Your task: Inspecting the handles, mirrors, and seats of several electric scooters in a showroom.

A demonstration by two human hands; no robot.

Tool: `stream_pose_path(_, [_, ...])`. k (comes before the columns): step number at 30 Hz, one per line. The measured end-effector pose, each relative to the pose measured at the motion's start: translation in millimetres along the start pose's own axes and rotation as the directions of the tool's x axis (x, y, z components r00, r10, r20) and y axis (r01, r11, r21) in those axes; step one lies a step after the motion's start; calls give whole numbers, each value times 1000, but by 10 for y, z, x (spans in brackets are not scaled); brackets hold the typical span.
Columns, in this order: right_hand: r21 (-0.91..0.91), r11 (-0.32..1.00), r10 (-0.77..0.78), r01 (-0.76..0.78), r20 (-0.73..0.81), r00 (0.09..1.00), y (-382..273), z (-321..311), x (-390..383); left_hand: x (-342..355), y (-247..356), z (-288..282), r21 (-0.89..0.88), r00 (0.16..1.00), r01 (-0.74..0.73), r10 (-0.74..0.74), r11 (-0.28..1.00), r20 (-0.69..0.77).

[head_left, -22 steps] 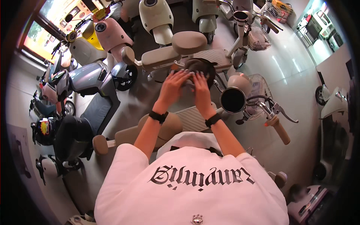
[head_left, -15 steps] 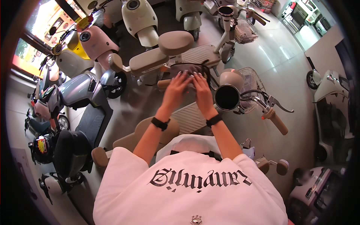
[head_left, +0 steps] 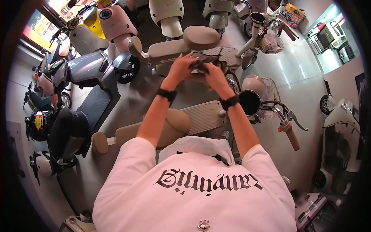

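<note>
My left hand [head_left: 179, 69] and my right hand [head_left: 215, 78] meet in front of me, above a beige scooter [head_left: 201, 116]. Both are closed on a small dark object [head_left: 201, 63], which looks soft and crumpled; I cannot tell what it is. Each wrist wears a black band. The scooter's tan seat [head_left: 170, 127] and ribbed footboard lie below my forearms. Its round headlight housing [head_left: 250, 98] and its brown right handlebar grip [head_left: 290, 135] are to the right of my right arm.
A second beige scooter [head_left: 185, 44] stands just beyond my hands. Grey [head_left: 89, 73], pink [head_left: 116, 23], yellow [head_left: 87, 31] and cream scooters crowd the left and far side. White scooters [head_left: 340, 127] stand on the glossy floor at the right, and a wire basket [head_left: 270, 91] sits by the headlight.
My hands have lifted off the round dark part they were touching and now pinch the dark object between them. The view has tipped, so the scooters sit lower in the picture.
</note>
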State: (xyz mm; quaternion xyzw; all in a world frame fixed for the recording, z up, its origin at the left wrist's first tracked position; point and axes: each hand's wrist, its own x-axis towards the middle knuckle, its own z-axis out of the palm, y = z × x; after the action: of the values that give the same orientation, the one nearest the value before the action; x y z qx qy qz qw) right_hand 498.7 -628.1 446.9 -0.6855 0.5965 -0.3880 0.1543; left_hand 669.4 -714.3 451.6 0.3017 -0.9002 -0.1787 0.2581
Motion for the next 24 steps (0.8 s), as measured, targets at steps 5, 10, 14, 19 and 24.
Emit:
stream_pose_path(5, [-381,885,-289,268,2,957,-197,326,-284,-914,297,352,-14,962,108,-108,994,-250])
stream_pose_path(10, [-422,884,-208,202,32,978,-298,329,-719,-997,372,492,121,978,83,-57,989,-202])
stream_pose_path(14, [-522,848,-65,91,68,996,-233,242,-187,-375,-31,407,-48,986,33,-41,998,-164])
stream_pose_path(19, [-509,861,-3,-20,-45,999,86,202,425,303,-149,454,-136,979,167,-180,977,-96])
stream_pose_path(24, [-531,847,-47,34,-10,999,102,301,212,27,-53,504,-49,948,302,-305,952,-86])
